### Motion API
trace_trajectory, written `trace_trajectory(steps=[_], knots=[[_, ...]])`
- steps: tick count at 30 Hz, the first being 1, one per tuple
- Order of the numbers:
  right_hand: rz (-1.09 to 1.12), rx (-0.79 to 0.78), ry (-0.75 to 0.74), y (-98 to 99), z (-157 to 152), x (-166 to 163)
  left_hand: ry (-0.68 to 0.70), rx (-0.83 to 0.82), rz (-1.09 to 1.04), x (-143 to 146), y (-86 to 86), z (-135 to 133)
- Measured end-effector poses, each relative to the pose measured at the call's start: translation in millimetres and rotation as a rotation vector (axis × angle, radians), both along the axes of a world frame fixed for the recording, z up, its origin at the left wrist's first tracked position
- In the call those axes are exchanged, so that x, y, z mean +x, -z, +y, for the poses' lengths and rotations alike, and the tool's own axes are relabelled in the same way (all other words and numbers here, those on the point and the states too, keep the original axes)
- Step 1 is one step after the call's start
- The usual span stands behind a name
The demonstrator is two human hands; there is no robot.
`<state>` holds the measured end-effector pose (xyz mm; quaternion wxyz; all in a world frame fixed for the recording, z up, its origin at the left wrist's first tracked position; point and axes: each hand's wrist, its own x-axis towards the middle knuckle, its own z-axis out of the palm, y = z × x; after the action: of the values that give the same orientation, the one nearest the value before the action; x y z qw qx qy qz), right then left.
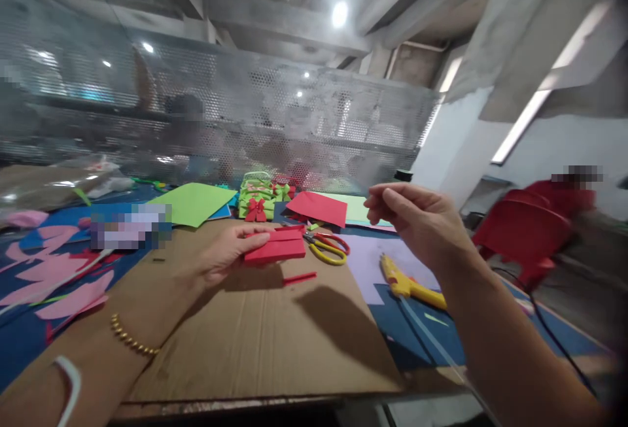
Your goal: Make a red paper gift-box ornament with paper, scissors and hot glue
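Observation:
My left hand (226, 252) holds a folded red paper piece (275, 246) just above the brown cardboard sheet (255, 342), thumb on top. My right hand (417, 221) is raised to the right of it, above the table, with fingertips pinched together; anything between them is too small to make out. A thin red paper strip (299, 277) lies on the cardboard below the red piece. Yellow-handled scissors (327, 248) lie just right of the red piece.
A yellow glue gun (409, 285) lies on the blue mat at right. Green (193, 203) and red (318, 208) paper sheets and small green boxes with red bows (258, 201) sit farther back. Pink cutouts (63, 283) lie left. A perforated screen stands behind; a person in red sits far right.

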<state>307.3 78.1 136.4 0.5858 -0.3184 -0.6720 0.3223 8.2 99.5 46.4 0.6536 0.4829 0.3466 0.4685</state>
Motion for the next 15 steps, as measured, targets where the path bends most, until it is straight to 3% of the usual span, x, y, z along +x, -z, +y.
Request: trace_trajectory(steps=[9,12,15], knots=[[-0.198,0.056,0.243,16.3,-24,30,-0.025,-0.036,0.065,3,-8.6,-7],[0.008,0.117,0.286,6.3,-26,30,-0.028,-0.018,0.067,4,-8.1,-7],[0.260,0.222,0.290,-15.6,-38,38,-0.072,-0.038,0.082,3,-7.1,-7]])
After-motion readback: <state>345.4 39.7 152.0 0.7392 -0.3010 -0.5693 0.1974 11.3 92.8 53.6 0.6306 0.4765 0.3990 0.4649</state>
